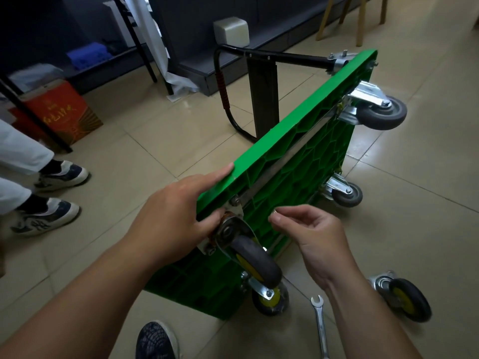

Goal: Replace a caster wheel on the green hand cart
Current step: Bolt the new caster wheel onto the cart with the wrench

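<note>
Green hand cart (298, 141) is up on its long edge on the tiles, ribbed underside facing right. Two grey casters (383, 112) sit bolted at the far end, and a yellow-hubbed caster (270, 299) at the near bottom corner. Up top, near corner, a black caster (255, 260) sits against the deck. A spare caster (404, 296) lies loose on the floor to the right, with an open-end wrench (320, 325) just beside it.

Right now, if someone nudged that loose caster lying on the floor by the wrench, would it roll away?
Probably not far: the loose caster seems to rest on both plate and tyre, so it would likely skid or pivot. Its steel bracket suggests some heft for its size. The glossy tile floor may let it slide.
</note>
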{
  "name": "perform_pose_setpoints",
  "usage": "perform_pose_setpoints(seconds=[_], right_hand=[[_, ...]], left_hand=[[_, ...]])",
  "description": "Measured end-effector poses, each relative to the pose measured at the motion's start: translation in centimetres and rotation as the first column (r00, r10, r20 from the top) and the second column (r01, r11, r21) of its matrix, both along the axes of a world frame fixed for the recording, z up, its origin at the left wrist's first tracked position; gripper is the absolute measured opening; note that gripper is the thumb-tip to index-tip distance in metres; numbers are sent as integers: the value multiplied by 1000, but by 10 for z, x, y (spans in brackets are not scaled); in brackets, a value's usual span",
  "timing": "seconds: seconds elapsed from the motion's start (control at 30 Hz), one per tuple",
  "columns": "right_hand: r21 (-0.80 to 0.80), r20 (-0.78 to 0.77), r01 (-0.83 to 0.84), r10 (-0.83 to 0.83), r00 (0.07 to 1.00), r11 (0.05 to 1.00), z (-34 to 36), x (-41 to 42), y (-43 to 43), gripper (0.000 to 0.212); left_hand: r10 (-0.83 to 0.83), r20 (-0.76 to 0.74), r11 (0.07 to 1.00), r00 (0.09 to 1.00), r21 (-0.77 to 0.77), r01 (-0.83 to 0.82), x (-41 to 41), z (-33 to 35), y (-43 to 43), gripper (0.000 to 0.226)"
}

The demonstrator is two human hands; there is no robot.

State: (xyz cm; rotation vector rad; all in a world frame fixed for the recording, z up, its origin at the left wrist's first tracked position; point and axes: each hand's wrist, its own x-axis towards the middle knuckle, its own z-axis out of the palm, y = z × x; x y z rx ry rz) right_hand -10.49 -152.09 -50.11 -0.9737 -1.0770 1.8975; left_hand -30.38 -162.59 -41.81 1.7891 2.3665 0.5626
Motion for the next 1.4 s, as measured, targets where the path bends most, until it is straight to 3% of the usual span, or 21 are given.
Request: perform_pose_setpoints(seconds=[0.1,0.2,0.5,1.1,1.4], right_hand=[[-29,58,26,-24,998,999,-20,-3,1,23],[79,139,2,-13,990,997,-28,-10,-2,25],[13,71,-79,78,994,997,-25,-33,-12,21],[64,245,-112,93,965,992,-16,-46,-9,15],[-26,309,-117,119,943,993,-16,-46,-9,29]], left_hand=[[-3,1,1000,1000,-13,3,0,0,0,81],[-6,-11,1000,1000,-18,6,1,1,0,81],[-15,-8,1000,1000,-13,15,0,-1,0,78],[-5,-46,1000,999,-26,3,0,-2,0,79],[-11,-34,1000,999,-21,10,1,-1,0,79]])
